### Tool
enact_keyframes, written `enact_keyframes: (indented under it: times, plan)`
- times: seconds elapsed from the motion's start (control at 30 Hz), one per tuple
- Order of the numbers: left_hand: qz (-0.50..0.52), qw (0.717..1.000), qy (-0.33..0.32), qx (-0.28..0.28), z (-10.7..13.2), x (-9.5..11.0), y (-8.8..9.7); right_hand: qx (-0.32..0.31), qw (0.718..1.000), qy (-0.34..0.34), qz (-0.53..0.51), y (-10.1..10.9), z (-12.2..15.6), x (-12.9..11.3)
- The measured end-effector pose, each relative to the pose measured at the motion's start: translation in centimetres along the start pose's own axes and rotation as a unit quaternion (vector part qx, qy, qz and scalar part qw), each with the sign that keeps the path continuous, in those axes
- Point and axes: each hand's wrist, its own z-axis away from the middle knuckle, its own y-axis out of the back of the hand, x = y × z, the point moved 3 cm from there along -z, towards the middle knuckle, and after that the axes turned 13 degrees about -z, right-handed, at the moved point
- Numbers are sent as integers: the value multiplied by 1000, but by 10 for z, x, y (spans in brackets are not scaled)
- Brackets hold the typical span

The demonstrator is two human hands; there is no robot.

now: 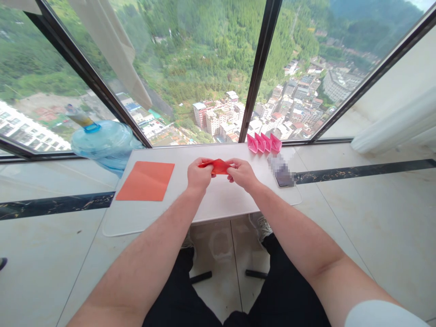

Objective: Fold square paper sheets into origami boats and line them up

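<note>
Both my hands are over the middle of a small white table (221, 202). My left hand (198, 174) and my right hand (241, 174) pinch the two ends of a partly folded red paper (220, 166), held just above the tabletop. To the left lies a flat stack of orange-red square paper (146, 180). Several finished pink folded paper pieces (264, 142) stand in a row at the table's far edge, to the right of my hands.
A phone (282, 171) lies on the table's right side. A large blue water jug (102, 143) lies on its side on the floor at the left, against the floor-to-ceiling window (190, 68). My legs are under the table.
</note>
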Motion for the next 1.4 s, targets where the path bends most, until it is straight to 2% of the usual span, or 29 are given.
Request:
enact_keyframes:
  times: [0.1,0.3,0.57,0.77,1.2,1.4]
  plan:
    - [34,999,9,-2,0,-1,0,-2,1000,-13,-15,1,0,-1]
    - [92,994,35,-51,-2,-3,0,-62,990,-29,-124,1,2,-5]
    - [173,977,59,-110,-5,-1,1,-103,968,-48,-222,4,3,-7]
    - [173,971,56,-157,-3,3,4,-82,968,-47,-233,6,4,-9]
    - [159,966,21,-204,-5,12,15,-111,966,-31,-230,7,4,-13]
    - [26,986,21,-161,-2,11,15,-96,987,3,-127,6,6,-8]
